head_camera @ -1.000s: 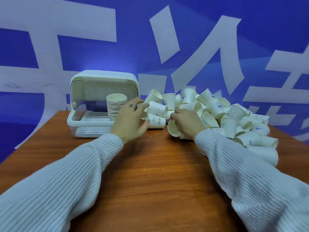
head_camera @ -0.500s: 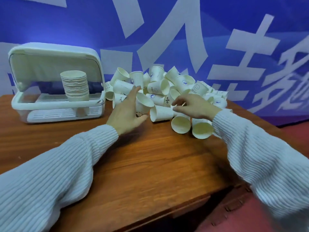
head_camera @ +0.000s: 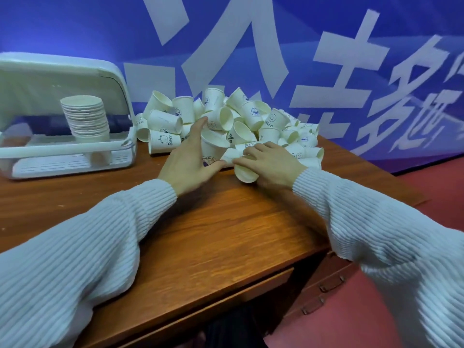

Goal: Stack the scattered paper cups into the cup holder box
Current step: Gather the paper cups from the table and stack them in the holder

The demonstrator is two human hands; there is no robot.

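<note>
At the far left I see the cup holder box point(head_camera: 75, 156), white plastic with its domed lid point(head_camera: 62, 79) swung up and open, sitting on the wooden table point(head_camera: 200, 234). Inside it stands an upright stack of nested cups point(head_camera: 86, 119), toward the right half of the box, behind the low front rail.

Just right of the box lies the pile of loose paper cups point(head_camera: 226, 119), tumbled on their sides and mouths in all directions; its nearest cup, printed "Bear" point(head_camera: 164, 144), lies almost against the box's right wall. The pile fills the table's back right part up to the blue banner point(head_camera: 326, 71) with large white characters.

My left hand point(head_camera: 190, 159) is at the pile's front edge, fingers spread fairly wide and curved round a cup with a dark printed logo point(head_camera: 212, 151), thumb under it and forefinger reaching up into the heap. Right beside it, my right hand point(head_camera: 270, 164) lies palm down, fingers curled over a cup on its side point(head_camera: 244, 172) whose mouth faces me; its fingertips nearly meet my left thumb. Both arms wear pale ribbed sleeves point(head_camera: 376, 234).

The surrounding cups crowd both hands closely. At the lower right, beyond the table's edge, a red floor point(head_camera: 364, 322) and drawer handles point(head_camera: 326, 287) show.
</note>
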